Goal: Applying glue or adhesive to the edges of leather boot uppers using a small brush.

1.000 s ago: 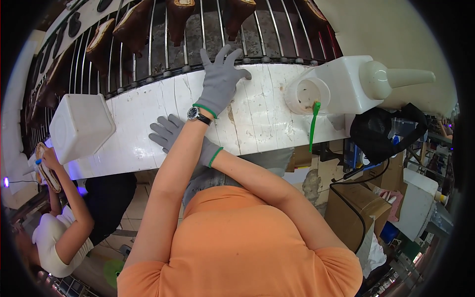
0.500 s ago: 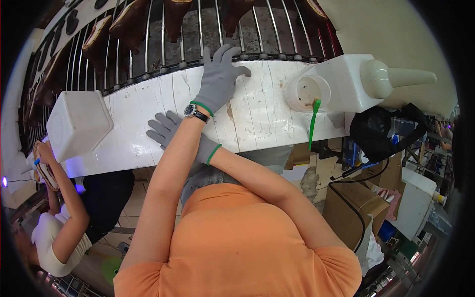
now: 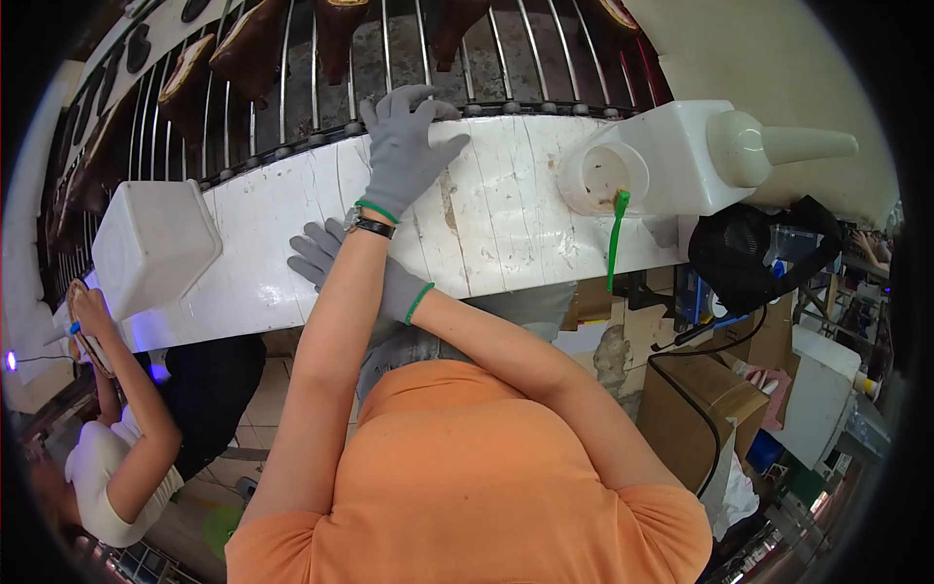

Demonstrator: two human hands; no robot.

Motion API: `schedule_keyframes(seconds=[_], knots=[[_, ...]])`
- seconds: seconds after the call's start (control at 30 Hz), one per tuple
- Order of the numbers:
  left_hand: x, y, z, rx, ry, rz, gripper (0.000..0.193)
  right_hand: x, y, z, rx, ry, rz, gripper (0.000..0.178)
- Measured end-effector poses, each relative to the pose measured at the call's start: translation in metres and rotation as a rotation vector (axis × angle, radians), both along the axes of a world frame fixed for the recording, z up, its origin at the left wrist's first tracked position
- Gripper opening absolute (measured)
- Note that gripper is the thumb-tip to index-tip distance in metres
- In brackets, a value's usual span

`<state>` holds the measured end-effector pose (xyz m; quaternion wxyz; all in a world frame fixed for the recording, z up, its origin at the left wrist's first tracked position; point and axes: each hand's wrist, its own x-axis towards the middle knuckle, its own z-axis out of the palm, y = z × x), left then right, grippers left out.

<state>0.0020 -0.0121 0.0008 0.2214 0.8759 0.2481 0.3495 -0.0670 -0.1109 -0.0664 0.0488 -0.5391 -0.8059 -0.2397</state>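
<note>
My left hand, in a grey glove with a green cuff, reaches to the far edge of the white table. Its fingers are spread and bent a little, with nothing in them, close to the rail of a roller conveyor. Crossing beneath my left forearm, my right hand rests on the near part of the table. It wears a matching glove; its fingers lie apart and hold nothing, and part of it is hidden by the left arm. Dark brown leather shoe pieces lie along the conveyor's metal bars.
A clear cup with a green-handled brush stands at the right, beside a white plastic bottle. At the left is a white container. Another person works there with a shoe piece. Cardboard boxes stand lower right.
My left hand has moved a little to the left along the table's far edge and turned slightly. The shoe pieces on the conveyor have shifted slightly left. My right hand has stayed put.
</note>
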Motion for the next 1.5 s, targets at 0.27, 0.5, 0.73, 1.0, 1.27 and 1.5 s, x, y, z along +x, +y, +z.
schedule_keyframes(seconds=[0.27, 0.5, 0.73, 1.0, 1.27, 1.5], knots=[[0.005, 0.002, -0.006, 0.135, 0.337, -0.209, 0.034, 0.003, -0.001, 0.01, -0.328, 0.779, 0.186, 0.063], [0.003, 0.007, -0.005, 0.062, 0.015, -0.058, 0.022, 0.007, -0.001, 0.015, 0.078, -0.41, -0.107, 0.062], [0.009, -0.001, -0.004, 0.136, 0.181, -0.198, 0.011, 0.003, -0.002, 0.008, -0.395, 0.742, 0.142, 0.061], [0.013, -0.004, -0.007, 0.125, 0.139, -0.239, 0.011, 0.005, -0.001, 0.014, -0.4, 0.726, 0.157, 0.064], [0.019, 0.0, -0.015, 0.162, 0.068, -0.211, 0.012, 0.007, -0.002, 0.016, -0.379, 0.749, 0.178, 0.067], [0.021, 0.008, -0.016, -0.035, -0.052, -0.139, 0.012, 0.008, -0.002, 0.018, -0.413, 0.87, 0.202, 0.063]])
